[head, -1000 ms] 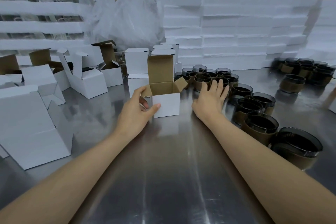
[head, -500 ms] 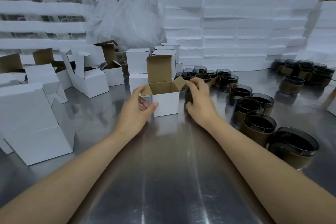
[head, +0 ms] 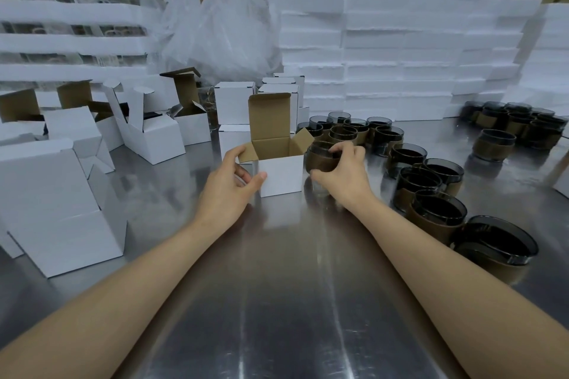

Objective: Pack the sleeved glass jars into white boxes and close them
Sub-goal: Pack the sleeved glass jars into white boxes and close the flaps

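Note:
A small white box point(head: 280, 174) with a brown inside stands open on the steel table point(head: 283, 301), lid flap up. My left hand point(head: 229, 188) grips its left front corner. My right hand point(head: 345, 177) is closed on a dark glass jar with a brown sleeve point(head: 318, 160), held tilted just right of the box, a little above the table. More sleeved jars point(head: 431, 194) stand in a row to the right, with a cluster point(head: 354, 131) behind the box.
Open and closed white boxes point(head: 151, 138) crowd the left side, a large one point(head: 58, 212) nearest. Stacks of white foam slabs point(head: 400, 64) and a plastic bag point(head: 221, 28) line the back. Another jar group point(head: 517, 126) sits far right.
My right hand reached to the jars behind the box, closed on one and brought it toward the box's right side. My left hand stayed on the box.

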`<action>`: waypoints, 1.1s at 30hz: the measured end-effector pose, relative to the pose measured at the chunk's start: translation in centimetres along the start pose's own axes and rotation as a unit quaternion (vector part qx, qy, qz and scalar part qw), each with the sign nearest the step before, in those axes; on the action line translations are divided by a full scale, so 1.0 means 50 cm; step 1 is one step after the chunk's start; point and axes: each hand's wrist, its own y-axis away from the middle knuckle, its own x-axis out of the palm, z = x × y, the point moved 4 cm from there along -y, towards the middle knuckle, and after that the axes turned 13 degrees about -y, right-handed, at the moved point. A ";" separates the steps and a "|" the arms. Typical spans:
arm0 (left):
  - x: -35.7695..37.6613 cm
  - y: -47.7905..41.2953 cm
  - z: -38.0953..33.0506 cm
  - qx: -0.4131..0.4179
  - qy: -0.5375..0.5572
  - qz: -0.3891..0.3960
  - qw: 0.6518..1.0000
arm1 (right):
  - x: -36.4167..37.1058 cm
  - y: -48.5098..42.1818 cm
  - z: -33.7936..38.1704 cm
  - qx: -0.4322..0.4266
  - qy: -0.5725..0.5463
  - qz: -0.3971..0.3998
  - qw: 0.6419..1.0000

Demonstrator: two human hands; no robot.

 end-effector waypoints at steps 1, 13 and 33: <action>0.000 0.000 0.000 0.000 -0.001 0.001 1.000 | -0.003 -0.001 0.004 -0.005 -0.025 -0.016 1.000; 0.001 0.000 0.003 -0.002 -0.009 0.006 1.000 | -0.006 0.003 0.017 -0.040 -0.155 -0.033 0.987; -0.015 0.010 -0.028 0.100 0.017 -0.068 0.993 | 0.031 0.085 0.136 -0.231 -0.266 -0.031 0.935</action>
